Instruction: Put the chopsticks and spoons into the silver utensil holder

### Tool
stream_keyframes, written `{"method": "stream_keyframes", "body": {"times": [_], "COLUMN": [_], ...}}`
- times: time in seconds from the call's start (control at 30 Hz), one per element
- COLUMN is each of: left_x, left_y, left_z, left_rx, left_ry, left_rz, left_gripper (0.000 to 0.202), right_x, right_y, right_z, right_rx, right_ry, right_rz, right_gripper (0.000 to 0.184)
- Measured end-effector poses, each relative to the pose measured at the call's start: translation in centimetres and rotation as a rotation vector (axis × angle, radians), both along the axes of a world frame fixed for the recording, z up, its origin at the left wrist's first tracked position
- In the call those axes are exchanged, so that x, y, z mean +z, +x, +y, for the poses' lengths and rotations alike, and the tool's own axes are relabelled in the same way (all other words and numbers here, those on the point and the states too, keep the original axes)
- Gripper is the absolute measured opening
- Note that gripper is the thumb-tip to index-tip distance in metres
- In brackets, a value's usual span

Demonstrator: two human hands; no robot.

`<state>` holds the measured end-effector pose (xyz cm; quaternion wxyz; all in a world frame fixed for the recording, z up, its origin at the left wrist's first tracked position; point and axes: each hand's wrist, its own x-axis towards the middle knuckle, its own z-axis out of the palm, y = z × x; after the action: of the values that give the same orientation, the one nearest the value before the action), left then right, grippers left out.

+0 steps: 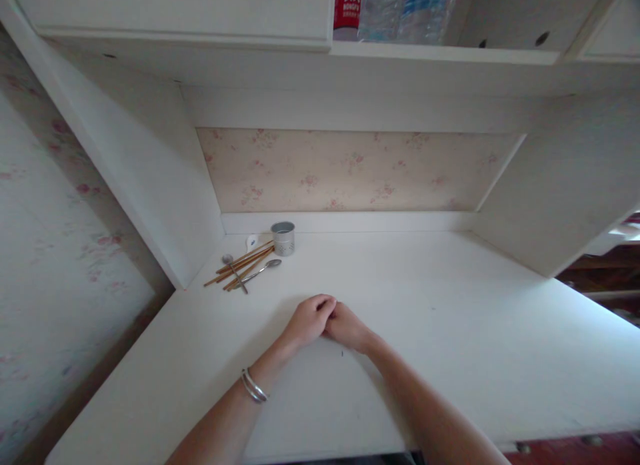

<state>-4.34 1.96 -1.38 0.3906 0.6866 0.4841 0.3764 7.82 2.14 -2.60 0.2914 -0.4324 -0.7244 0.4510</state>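
My left hand (pixel 310 320) and my right hand (pixel 346 326) are clasped together on the white desk, fingers folded and partly hidden by each other. Neither hand holds an object. A silver bangle (pixel 254 386) circles my left wrist. Farther back on the left stands a perforated metal utensil holder (pixel 283 241), upright. Several wooden chopsticks (pixel 250 257) lie loosely beside it. A metal spoon (pixel 273 263) lies in front of the holder, and a long-handled metal spoon (pixel 235 273) lies across the chopsticks. Behind them, a white spoon (pixel 252 242) with a dark mark is partly covered.
The white desk (pixel 450 358) has side panels left (pixel 135 138) and right (pixel 565 178). A low ledge (pixel 350 222) runs along its back. Overhead, a shelf (pixel 445 54) holds plastic bottles (pixel 383 12), one with a red label. Floral wallpaper (pixel 340 168) covers the wall behind.
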Motion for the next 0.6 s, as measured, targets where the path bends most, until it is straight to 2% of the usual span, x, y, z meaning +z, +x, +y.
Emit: {"method": "stream_keyframes", "body": {"times": [0.1, 0.27, 0.6], "left_x": [-0.5, -0.9, -0.4], "left_y": [0.5, -0.7, -0.9], "left_z": [-0.6, -0.6, -0.9], "left_rx": [-0.007, -0.064, -0.082], "left_ry": [-0.018, -0.073, -0.085], "left_rz": [-0.034, -0.064, -0.051], "left_gripper": [0.035, 0.035, 0.035], "right_x": [-0.3, -0.1, 0.2], "right_y": [0.6, 0.2, 0.2], "right_z": [0.1, -0.3, -0.5], "right_rx": [-0.039, -0.011, -0.014], "right_ry": [0.087, 0.123, 0.165], "right_rz": [-0.107, -0.229, -0.296], "right_gripper": [0.025, 0.022, 0.022]}}
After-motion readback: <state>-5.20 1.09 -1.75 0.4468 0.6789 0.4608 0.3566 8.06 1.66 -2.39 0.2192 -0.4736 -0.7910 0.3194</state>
